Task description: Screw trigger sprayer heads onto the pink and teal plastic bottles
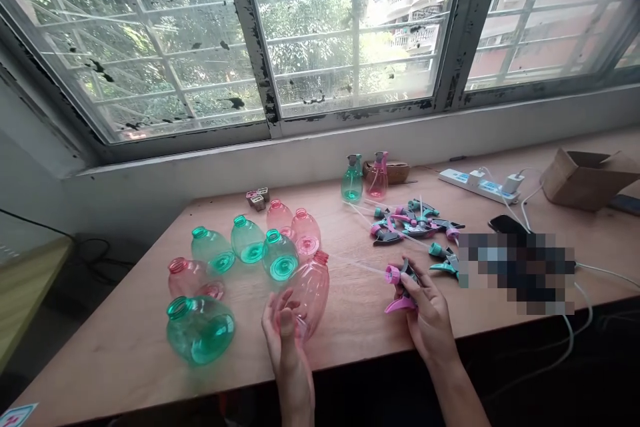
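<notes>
left hand: cupped round a clear pink bottle, holding it tilted, neck away and rightward. right hand: grasping a pink-and-dark spray head, straw pointing toward my left. the table's front edge runs just under both hands. bare wood between them gives me room; left of my left hand, a green bottle; beyond my right, piled spray heads.

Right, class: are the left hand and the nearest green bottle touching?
Apart: the head view shows a strip of tabletop between the left hand and the green bottle.
</notes>
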Available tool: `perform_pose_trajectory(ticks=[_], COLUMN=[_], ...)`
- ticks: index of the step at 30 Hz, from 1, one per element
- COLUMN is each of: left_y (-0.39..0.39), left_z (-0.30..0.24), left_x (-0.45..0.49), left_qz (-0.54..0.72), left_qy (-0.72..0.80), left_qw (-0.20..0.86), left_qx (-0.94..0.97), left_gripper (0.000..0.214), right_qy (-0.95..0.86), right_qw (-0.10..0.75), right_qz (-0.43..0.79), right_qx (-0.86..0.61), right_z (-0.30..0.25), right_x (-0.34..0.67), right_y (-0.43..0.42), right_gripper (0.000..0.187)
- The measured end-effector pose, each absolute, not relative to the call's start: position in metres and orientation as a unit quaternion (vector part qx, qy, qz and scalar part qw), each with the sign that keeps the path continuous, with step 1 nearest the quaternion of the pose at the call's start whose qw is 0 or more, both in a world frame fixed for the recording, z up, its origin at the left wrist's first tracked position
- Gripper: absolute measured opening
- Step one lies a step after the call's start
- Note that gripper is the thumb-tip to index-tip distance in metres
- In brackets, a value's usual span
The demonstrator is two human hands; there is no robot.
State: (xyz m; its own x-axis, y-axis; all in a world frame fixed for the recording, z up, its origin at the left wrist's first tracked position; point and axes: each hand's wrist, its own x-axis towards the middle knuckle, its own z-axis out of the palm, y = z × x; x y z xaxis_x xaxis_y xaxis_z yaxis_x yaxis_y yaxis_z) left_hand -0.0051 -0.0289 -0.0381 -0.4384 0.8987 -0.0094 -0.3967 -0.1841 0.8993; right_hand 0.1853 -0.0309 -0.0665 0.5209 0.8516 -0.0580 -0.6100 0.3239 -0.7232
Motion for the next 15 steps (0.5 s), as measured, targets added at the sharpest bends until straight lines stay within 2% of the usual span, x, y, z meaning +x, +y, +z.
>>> perform_pose_trajectory(ticks=[5, 10, 15], left_y=[-0.0290, -0.0287, -0.0268], left_z=[-0.0346, -0.0391, -0.0417], left_x=[-0.0021, -0.0039, -0.0052], left_qz=[0.730, 0.732, 0.717], left_qy=[0.449, 0.451, 0.456], left_qw=[0.432, 0.432, 0.430], left_qx=[0.283, 0.274, 0.303], left_gripper=[0.045, 0.040, 0.044], right_qy=[-0.190, -0.141, -0.158], right_qw=[0.783, 0.808, 0.790], right_qz=[0.465, 0.458, 0.478], right_qx=[-0.368, -0.343, -0.349], right_z=[-0.0684, -0.0655, -0.0639], right_x=[0.1854, 0.1879, 0.1885], right_y=[-0.0326, -0.0318, -0.0328], right_gripper=[0.051, 0.046, 0.049])
